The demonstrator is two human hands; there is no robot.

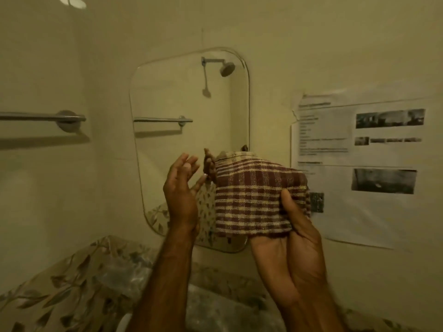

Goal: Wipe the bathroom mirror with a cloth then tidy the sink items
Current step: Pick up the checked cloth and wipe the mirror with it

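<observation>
Your right hand (294,238) clamps the checked cloth (256,195), which lies directly before the mirror (182,97), covering its lower right corner; your left hand (181,188) hangs open just beside the cloth.

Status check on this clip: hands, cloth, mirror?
Right hand gripping checked cloth. Left hand open, empty. Cloth raised before mirror; contact unclear. Nothing obstructing.
</observation>
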